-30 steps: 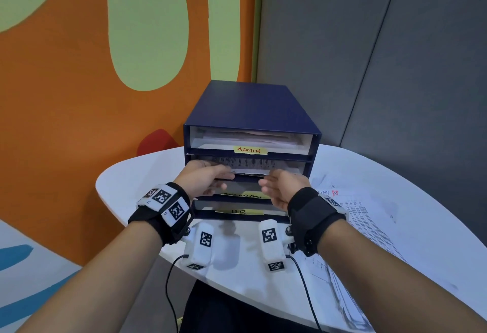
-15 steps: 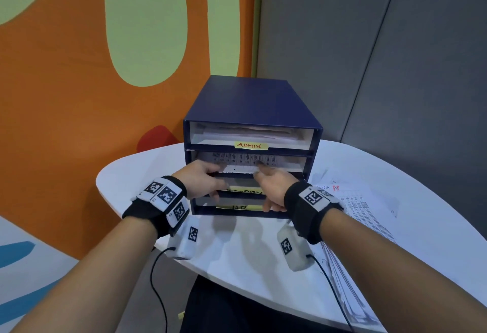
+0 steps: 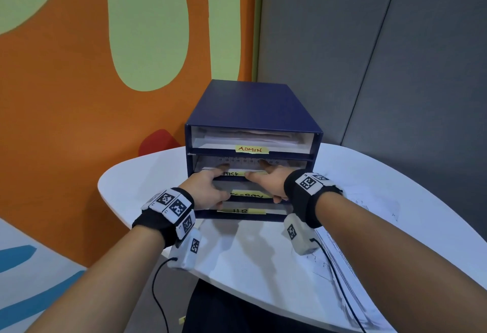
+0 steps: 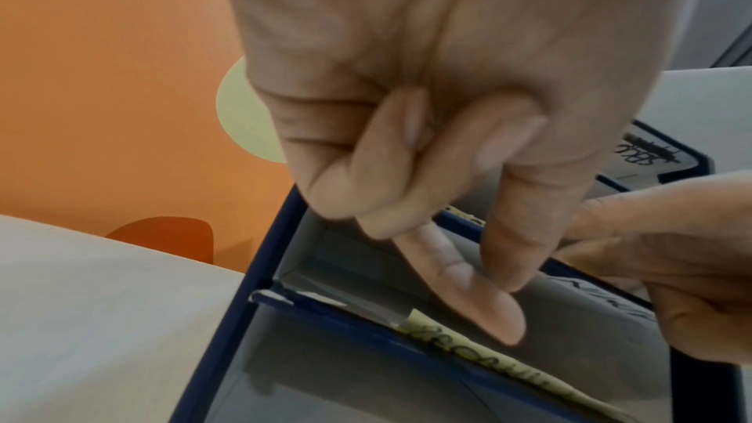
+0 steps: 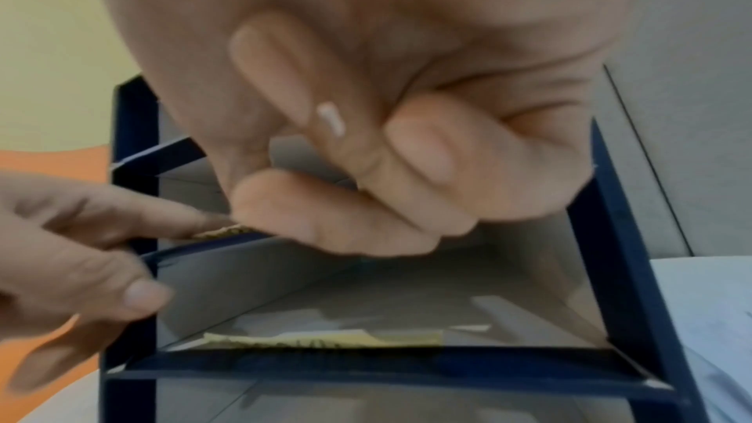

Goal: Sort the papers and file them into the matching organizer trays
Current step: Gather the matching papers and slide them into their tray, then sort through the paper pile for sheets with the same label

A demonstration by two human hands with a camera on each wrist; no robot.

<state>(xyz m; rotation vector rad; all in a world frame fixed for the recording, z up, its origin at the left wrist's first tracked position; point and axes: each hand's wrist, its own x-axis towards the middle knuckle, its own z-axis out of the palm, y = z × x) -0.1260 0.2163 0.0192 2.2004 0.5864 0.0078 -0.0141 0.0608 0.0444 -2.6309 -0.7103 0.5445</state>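
Note:
A navy organizer point(image 3: 253, 106) with several stacked trays stands on the white table point(image 3: 147, 174); yellow labels read ADMIN point(image 3: 251, 149) and HR point(image 3: 241, 211). A printed sheet point(image 3: 245, 161) lies in the second tray, almost fully inside. My left hand point(image 3: 218, 171) and right hand point(image 3: 261, 169) are at that tray's mouth, index fingers stretched in over the sheet, thumbs at the tray's lip. From the left wrist, the left hand point(image 4: 488, 285) shows index finger and thumb extended, other fingers curled. The right hand point(image 5: 346, 205) looks the same from its wrist. The top tray holds papers.
A spread stack of printed papers point(image 3: 369, 206) lies on the table to the right of the organizer. An orange and green wall point(image 3: 79, 95) is close on the left, a grey panel wall point(image 3: 369, 69) behind. The table's front edge point(image 3: 237, 290) is near my body.
Both hands moved forward and pushed the printed sheet deeper into the second tray; its front edge no longer sticks out past the tray lip.

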